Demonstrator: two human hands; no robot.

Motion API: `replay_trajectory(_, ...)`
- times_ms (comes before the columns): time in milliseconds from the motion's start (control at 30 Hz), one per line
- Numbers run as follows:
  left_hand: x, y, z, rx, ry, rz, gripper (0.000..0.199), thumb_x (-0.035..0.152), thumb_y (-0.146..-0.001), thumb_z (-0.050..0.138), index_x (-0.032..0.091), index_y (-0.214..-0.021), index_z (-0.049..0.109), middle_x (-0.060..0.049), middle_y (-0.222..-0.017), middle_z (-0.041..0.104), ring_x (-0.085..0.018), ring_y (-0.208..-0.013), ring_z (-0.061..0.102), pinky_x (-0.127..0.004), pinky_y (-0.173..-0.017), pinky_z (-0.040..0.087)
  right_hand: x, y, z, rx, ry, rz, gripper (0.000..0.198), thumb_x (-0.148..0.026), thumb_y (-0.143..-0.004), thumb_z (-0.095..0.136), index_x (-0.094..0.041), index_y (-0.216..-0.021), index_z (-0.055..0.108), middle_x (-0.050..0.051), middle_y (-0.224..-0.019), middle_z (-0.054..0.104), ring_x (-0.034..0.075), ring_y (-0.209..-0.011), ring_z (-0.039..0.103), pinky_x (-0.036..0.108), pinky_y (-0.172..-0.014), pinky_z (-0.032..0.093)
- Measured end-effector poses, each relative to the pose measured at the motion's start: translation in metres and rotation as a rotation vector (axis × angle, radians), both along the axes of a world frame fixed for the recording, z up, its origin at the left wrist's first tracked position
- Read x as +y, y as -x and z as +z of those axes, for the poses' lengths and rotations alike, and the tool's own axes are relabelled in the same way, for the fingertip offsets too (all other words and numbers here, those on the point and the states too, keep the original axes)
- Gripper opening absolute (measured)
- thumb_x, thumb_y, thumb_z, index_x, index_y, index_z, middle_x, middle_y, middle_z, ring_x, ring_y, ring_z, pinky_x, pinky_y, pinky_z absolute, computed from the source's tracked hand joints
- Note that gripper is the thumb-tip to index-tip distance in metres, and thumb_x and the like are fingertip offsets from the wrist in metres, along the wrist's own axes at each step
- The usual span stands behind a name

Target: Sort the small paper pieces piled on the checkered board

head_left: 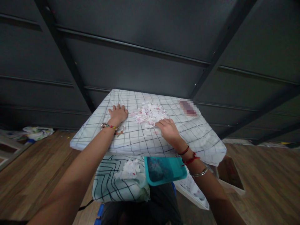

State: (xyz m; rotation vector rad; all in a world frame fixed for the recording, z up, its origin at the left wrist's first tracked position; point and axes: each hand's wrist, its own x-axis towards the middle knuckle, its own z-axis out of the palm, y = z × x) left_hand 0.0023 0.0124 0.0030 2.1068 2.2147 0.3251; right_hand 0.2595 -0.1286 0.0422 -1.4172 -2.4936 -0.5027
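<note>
A loose heap of small white paper-like scraps (151, 113), some with pink or red marks, lies in the middle of a table covered with a white checked cloth (131, 137). My left hand (118, 113) rests flat on the cloth to the left of the heap, fingers spread, holding nothing. At the heap's near right edge is my right hand (167, 128), its fingers curled together and pointing down at the scraps. Whatever lies between those fingertips is hidden. Bracelets circle both wrists.
A teal plastic tray (174, 179) sits below the table's front edge. Beside it, white scraps (131, 168) lie on a patterned cloth (105, 184). A blurred-out reddish item (188, 107) is at the table's right. Boxes stand lower right; a dark panelled wall (140, 68) rises behind.
</note>
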Motion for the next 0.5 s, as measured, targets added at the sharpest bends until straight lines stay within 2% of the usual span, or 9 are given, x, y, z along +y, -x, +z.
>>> replay_trajectory(233,-0.003,0.000,0.002,-0.007,-0.003,-0.006,0.058,0.041,-0.088,0.019,0.017,-0.138,0.038,-0.013,-0.150,0.025,-0.036,-0.136,0.019,-0.062,-0.103,0.020,-0.008,-0.002,0.004,-0.004,-0.004,0.010,0.025,-0.009,-0.090,0.042,-0.017,-0.096,0.064,0.006,-0.087,0.063,0.021,-0.086,0.049,0.034,-0.079,0.027)
replay_trajectory(500,-0.003,-0.001,0.003,-0.003,0.015,0.008,0.058,0.041,-0.089,0.019,0.018,-0.139,0.037,-0.013,-0.151,0.024,-0.035,-0.137,0.019,-0.060,-0.104,0.020,0.007,0.002,0.005,-0.008,0.066,-0.026,0.028,-0.006,-0.089,0.040,-0.018,-0.097,0.064,0.007,-0.091,0.063,0.021,-0.089,0.049,0.034,-0.078,0.028)
